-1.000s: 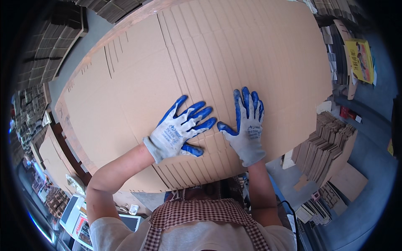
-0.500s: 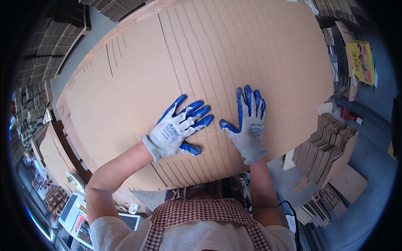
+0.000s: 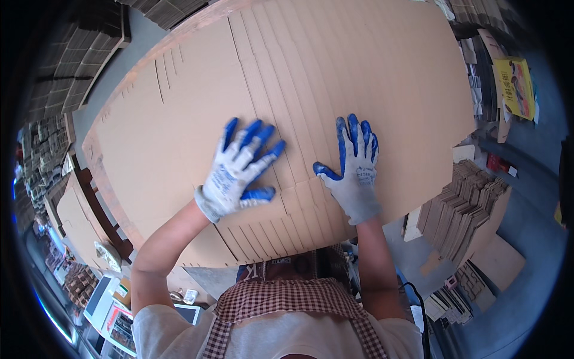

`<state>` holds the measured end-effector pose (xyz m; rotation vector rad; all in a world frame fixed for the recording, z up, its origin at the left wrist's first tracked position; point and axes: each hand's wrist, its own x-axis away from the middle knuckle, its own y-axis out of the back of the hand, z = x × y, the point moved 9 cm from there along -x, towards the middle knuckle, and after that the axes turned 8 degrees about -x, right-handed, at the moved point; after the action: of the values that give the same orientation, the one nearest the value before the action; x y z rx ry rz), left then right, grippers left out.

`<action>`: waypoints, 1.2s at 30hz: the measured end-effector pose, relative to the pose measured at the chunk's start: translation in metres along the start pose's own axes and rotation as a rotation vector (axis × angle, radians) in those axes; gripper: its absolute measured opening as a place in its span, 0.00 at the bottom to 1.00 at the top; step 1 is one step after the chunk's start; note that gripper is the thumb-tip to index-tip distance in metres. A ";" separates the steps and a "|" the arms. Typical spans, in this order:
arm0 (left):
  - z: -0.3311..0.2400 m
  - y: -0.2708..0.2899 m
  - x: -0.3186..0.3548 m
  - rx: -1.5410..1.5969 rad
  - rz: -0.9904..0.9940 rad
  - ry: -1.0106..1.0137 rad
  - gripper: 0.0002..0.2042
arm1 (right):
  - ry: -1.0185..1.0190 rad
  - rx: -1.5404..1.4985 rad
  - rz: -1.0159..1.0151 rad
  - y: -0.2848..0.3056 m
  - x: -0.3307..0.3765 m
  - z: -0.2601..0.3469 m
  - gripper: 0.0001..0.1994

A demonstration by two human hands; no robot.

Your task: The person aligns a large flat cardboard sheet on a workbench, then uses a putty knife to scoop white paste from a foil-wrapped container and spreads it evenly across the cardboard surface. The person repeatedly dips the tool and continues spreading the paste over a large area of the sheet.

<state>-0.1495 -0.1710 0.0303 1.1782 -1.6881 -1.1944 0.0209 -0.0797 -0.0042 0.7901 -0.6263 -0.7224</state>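
Several large brown cardboard sheets [image 3: 394,78] lie fanned out in overlapping layers in front of me, their edges making long parallel lines. Short slits show near the far left edge and along the near edge. My left hand [image 3: 240,167], in a white glove with blue palm and fingers, is spread over the sheets left of the middle; it is a little blurred. To its right, my right hand [image 3: 354,167], gloved alike, lies flat on the cardboard with thumb apart from the fingers. Neither hand grips anything.
Stacked cardboard pieces [image 3: 463,203] stand on the right, with a yellow printed packet [image 3: 515,88] farther up. More cardboard stacks [image 3: 75,51] fill the far left. At lower left is a white machine or screen [image 3: 113,311].
My left hand has shifted left and slightly away from me. The right hand has slid a little farther forward. The sheets' near edge sits slightly farther from me.
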 end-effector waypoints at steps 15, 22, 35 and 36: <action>0.017 -0.010 0.024 -0.119 -0.023 0.332 0.40 | 0.089 0.047 0.021 -0.008 0.018 0.034 0.49; 0.016 -0.011 0.024 -0.130 -0.022 0.332 0.41 | 0.077 0.108 0.074 -0.027 0.024 0.038 0.51; 0.015 -0.011 0.017 -0.155 -0.019 0.369 0.41 | 0.084 0.092 0.066 -0.027 0.025 0.040 0.50; 0.015 -0.010 0.016 -0.157 -0.018 0.372 0.41 | 0.085 0.092 0.064 -0.027 0.025 0.041 0.50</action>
<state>-0.1657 -0.1839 0.0173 1.2319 -1.2861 -1.0226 -0.0030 -0.1284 0.0022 0.8776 -0.6083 -0.6014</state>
